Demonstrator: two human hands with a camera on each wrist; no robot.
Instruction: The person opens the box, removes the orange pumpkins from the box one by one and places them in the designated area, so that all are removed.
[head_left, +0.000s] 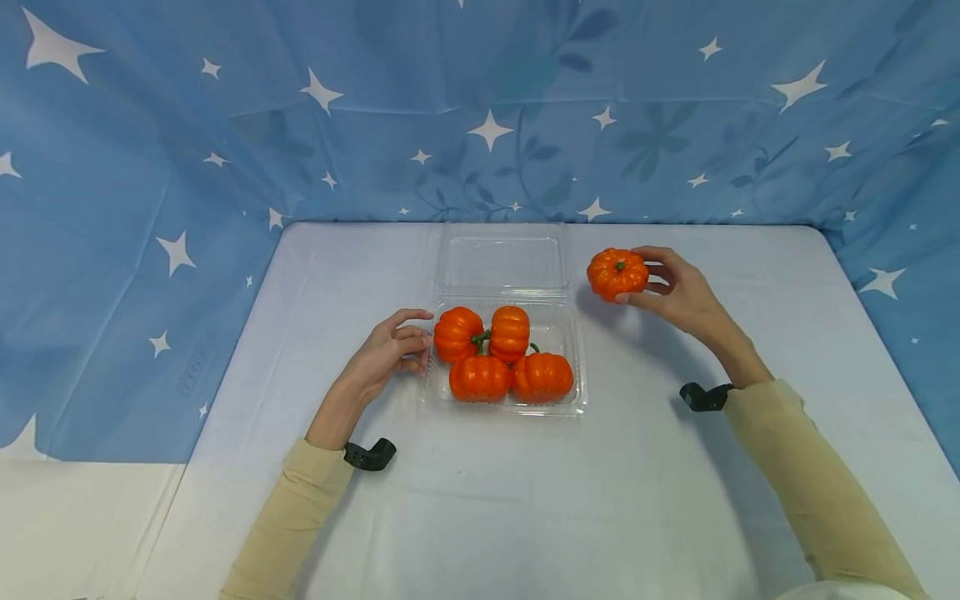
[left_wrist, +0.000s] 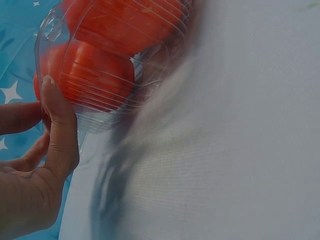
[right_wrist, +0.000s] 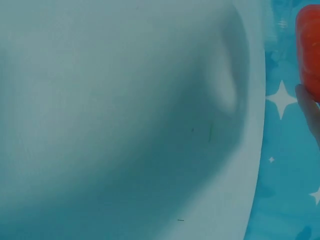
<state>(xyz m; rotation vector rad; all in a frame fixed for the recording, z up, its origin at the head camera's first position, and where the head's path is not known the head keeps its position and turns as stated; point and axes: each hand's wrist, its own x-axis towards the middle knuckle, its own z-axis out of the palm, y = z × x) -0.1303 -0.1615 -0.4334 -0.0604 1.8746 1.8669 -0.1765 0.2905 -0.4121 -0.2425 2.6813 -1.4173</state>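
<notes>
My right hand (head_left: pixel 678 292) grips a small orange pumpkin (head_left: pixel 617 274) with a green stem, thumb and fingers on its right side, above the table right of the container. In the right wrist view only part of that pumpkin (right_wrist: pixel 309 52) and a finger show at the right edge. A clear plastic clamshell container (head_left: pixel 504 408) lies with its lid (head_left: pixel 502 260) folded back. Several orange pumpkins (head_left: pixel 480 379) sit in its base, close together. At the base's left rim, my left hand (head_left: pixel 386 350) pinches the edge; the left wrist view shows the thumb (left_wrist: pixel 60 125) against the plastic.
The table (head_left: pixel 480 508) wears a white cloth. Behind it and at both sides hangs a blue curtain (head_left: pixel 420 75) with white stars. A black wrist camera (head_left: pixel 371 455) sits on the left wrist, another camera (head_left: pixel 705 397) on the right.
</notes>
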